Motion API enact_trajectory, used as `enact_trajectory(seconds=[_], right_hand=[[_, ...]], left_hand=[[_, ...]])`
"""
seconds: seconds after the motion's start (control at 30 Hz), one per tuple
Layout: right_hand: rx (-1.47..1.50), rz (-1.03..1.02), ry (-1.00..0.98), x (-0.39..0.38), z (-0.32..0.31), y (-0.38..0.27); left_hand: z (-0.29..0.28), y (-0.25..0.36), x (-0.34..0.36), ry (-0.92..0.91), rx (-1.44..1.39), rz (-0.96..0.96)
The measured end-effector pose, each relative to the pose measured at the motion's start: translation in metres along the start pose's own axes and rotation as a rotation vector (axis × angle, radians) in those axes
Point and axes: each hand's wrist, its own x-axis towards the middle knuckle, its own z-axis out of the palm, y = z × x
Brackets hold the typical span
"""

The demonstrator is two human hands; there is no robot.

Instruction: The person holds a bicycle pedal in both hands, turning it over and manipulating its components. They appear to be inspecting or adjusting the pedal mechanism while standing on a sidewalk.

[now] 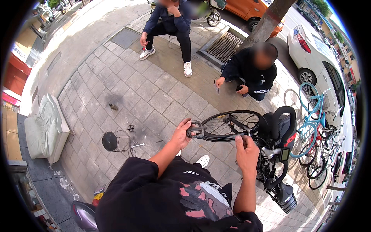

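My left hand (181, 134) is closed around a black bicycle pedal (197, 130), held up beside the rim of a bicycle's front wheel (216, 136). My right hand (247, 151) is at the near side of that wheel, thumb and fingers pinched together; what they grip, if anything, I cannot make out. The black bicycle (275, 135) stands to my right, with curved handlebar grips and a small display (285, 154). Its frame is partly hidden behind the handlebar.
On the paving at left lie a wrench (138, 145), another pedal (131, 128), a small dark bottle (113, 106) and a round black-topped stool (110, 141). A worn pale sofa seat (45, 129) stands farther left. Two people sit or crouch ahead; parked bicycles (309, 123) line the right.
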Motion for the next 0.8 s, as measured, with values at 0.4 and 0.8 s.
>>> enact_trajectory(seconds=[0.4, 0.8], right_hand=[[0.152, -0.233, 0.319, -0.001, -0.07, -0.074], [0.165, -0.262, 0.38, 0.008, -0.07, -0.085]], left_hand=[[-0.051, -0.05, 0.098, 0.348, 0.265, -0.204], [-0.081, -0.083, 0.094, 0.381, 0.346, -0.343]])
